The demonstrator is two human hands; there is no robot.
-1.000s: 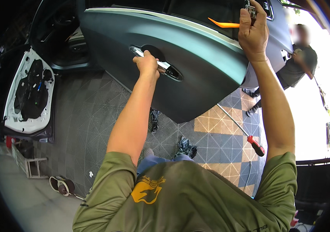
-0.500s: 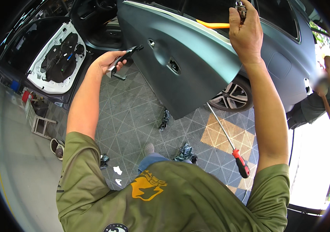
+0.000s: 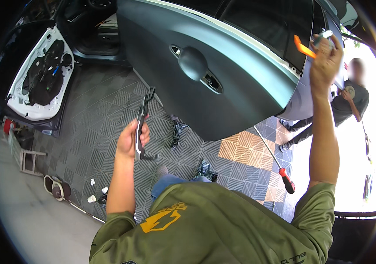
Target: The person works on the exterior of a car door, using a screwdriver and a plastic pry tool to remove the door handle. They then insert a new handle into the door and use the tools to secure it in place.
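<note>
My left hand is wrapped round a black car door handle with a lighter strip, held upright over the floor. Raised at the upper right, my right hand is closed round a flat orange pry tool. A small shiny piece shows by its fingertips; I cannot tell its kind. Between my hands stands a blue-grey car door, with a rounded handle recess and a hole at each end of it. Below the door's edge, a screwdriver with a red and black grip points toward it.
Another car door, its inner panel stripped, hangs open at the left. Dark crumpled material lies on the tiled floor by my feet. A step stool stands at the left. Another person stands beyond the car at the right.
My view has shifted to the right along the car. The handle in my left hand has swung upright and closer to me. My right hand has moved away from the door's upper edge, out to the right.
</note>
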